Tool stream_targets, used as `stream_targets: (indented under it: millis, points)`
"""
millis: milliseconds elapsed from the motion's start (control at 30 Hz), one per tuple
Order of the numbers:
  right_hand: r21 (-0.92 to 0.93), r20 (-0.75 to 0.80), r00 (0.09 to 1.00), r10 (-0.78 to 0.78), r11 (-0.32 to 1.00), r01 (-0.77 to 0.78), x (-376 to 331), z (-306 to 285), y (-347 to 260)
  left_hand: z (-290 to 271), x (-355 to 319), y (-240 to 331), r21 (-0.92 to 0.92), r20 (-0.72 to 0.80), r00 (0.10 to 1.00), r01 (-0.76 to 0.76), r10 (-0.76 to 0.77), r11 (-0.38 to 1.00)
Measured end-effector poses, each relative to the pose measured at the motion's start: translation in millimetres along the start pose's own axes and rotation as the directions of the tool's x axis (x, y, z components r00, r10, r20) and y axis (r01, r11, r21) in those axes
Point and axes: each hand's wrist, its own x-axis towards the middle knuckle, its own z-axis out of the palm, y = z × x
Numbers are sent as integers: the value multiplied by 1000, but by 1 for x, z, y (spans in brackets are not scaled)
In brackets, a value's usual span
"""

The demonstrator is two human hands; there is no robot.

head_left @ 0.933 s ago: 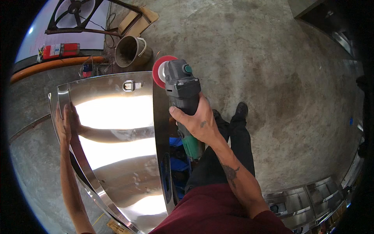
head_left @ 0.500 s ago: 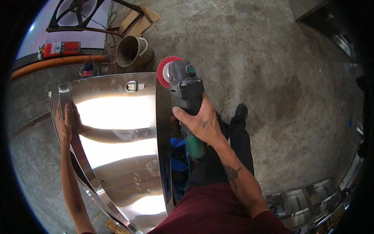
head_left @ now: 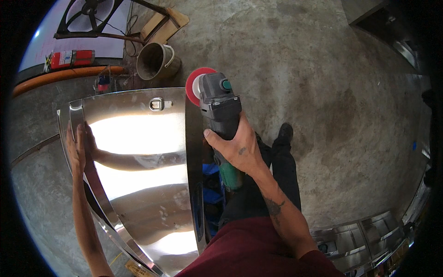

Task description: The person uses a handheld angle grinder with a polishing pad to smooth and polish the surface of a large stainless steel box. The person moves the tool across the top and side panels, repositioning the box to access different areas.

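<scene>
A curved, mirror-bright sheet metal panel [head_left: 152,207] stands on the left, with a recessed latch fitting [head_left: 157,104] near its far edge. Against the bent left flange of this panel rests my left hand [head_left: 76,150], fingers stretched along the metal. The panel's shine mirrors that hand and arm. My right hand [head_left: 237,147] is closed around the dark body of an angle grinder [head_left: 220,104] with a green rear end. The grinder's red disc [head_left: 196,83] is at the panel's far right corner; whether it touches the metal, I cannot tell.
Beyond the panel stand a dirty bucket [head_left: 157,61], a red fire extinguisher [head_left: 71,59], an orange pipe [head_left: 69,73] and a black fan frame [head_left: 90,18]. Shiny metal pieces [head_left: 360,240] lie at the lower right. My shoe [head_left: 286,131] is on the concrete floor [head_left: 341,115].
</scene>
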Motion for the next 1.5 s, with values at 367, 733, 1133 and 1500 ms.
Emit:
stream_targets:
  millis: [367, 733, 1133, 1500]
  points:
    - [-52, -25, 999, 30, 998, -31, -5, 0, -9, 2, -2, -1, 21, -26, 1000, -13, 14, 1000]
    - [-82, -27, 1000, -4, 997, 2, -5, 2, -14, 3, 0, -1, -6, -26, 998, -63, 63, 998]
    - [-63, -29, 997, 68, 996, -70, -6, 4, -12, 3, 1, -8, -20, -22, 999, -50, 50, 999]
    - [-109, -108, 993, 55, 992, -67, 17, -4, 27, 0, -4, 17, -84, -5, 999, -47, 47, 995]
